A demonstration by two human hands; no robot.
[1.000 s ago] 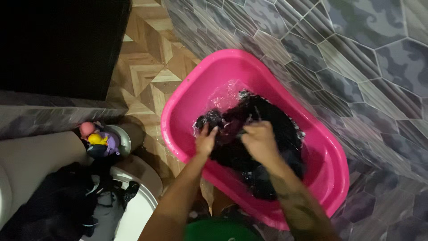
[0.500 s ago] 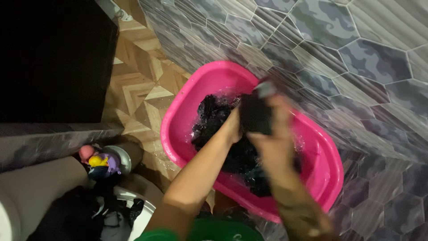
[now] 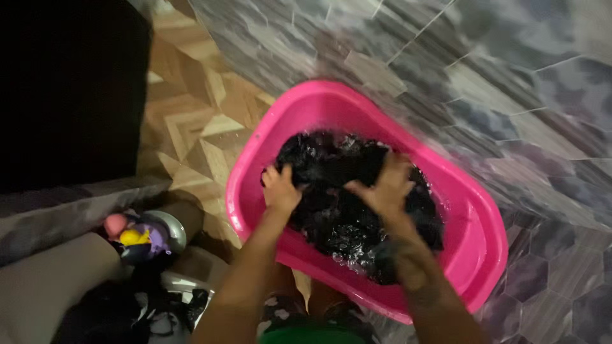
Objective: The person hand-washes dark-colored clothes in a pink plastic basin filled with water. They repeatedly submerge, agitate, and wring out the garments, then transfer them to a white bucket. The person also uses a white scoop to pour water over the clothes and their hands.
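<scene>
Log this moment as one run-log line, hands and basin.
left hand: pressing on dark wet cloth | right hand: gripping same cloth | pink basin: on tiled floor, soapy water

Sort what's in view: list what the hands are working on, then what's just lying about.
In use: left hand, right hand, dark wet cloth, pink basin.
Lying about: colourful toy, dark clothes pile.
</scene>
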